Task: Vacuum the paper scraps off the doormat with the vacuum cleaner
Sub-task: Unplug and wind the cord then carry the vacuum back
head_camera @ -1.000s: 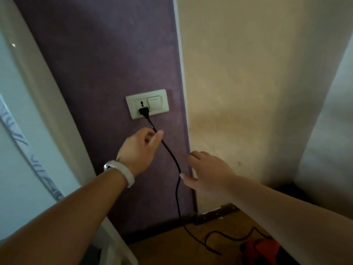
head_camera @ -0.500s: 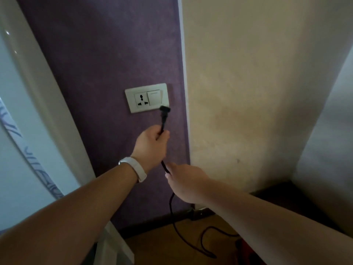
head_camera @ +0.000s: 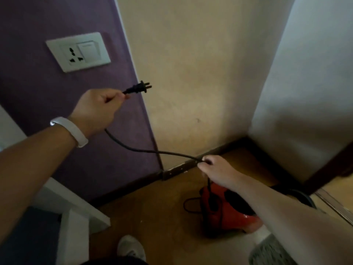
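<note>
My left hand (head_camera: 97, 109) grips the black power cord (head_camera: 145, 150) just behind its two-pin plug (head_camera: 138, 87), which hangs free in the air with its pins pointing right. My right hand (head_camera: 217, 171) pinches the same cord lower down, above the red vacuum cleaner (head_camera: 227, 207) that stands on the wooden floor. The cord runs slack between both hands and drops to the vacuum. A grey textured corner of the doormat (head_camera: 271, 251) shows at the bottom right; no paper scraps are visible on it.
A white wall socket with a switch (head_camera: 78, 51) sits on the purple wall at upper left, with nothing plugged in. A white furniture edge (head_camera: 76, 213) is at lower left. My shoe (head_camera: 130, 247) is at the bottom. A dark baseboard (head_camera: 181, 168) lines the cream wall.
The plug came out of the socket and my left hand carried it down and right. My right hand took hold of the cord and moved lower. The view tilted down towards the vacuum.
</note>
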The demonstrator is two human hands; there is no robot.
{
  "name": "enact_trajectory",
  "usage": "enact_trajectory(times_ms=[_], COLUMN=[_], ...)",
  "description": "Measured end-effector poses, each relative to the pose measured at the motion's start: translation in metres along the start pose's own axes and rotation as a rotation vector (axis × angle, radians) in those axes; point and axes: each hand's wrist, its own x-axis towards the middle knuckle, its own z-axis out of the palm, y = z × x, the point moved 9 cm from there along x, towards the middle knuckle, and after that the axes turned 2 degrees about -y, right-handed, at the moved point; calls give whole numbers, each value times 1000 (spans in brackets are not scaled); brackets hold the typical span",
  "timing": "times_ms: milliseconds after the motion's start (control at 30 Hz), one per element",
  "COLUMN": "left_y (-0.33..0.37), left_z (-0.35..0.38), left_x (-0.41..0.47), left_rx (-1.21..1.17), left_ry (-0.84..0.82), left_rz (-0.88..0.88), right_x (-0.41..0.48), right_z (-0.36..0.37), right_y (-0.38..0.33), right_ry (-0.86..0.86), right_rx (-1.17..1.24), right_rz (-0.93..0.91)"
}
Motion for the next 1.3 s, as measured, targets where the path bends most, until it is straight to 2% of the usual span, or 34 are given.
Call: enact_trajectory(times_ms=[67,167,333,467,567,667,733,867,1000,1100,1167,1300], left_y=[-3,1,42,60,50,47,52,52,33,11,8,33], left_z=[14,72,165,209,226,226,221,205,186,168,173,202], left_x=[-8,-31,-77,-100,-102,-102,-103,-99,-80,-70,-75,-86], left_rx=[151,304,25,-146,-201,-218,-323,-659,-1231,-1399,-1366,-1166], left_ry=[-64,-284,-534,-710,-643,-543,-514,-329,-95,59,47,-179], left_rz=[35,35,-12,-65,-115,-140,-175,-342,-594,-640,-653,-527], right_x=[-12,-28,-44,-55,-60,-63,-64,-63,-60,-62,-62,-59], right_z=[-19,-34,-33,-32,-35,-38,-40,-27,4,26,36,55], right_y=[25,37,28,24,19,14,17,23,46,64,57,18], right_ry=[103,211,283,312,287,281,300,253,172,91,49,-3], right_rx=[119,303,461,652,717,663,645,654,400,350,238,-70], right_rz=[45,75,76,96,83,44,30,-3,52,92,58,-91])
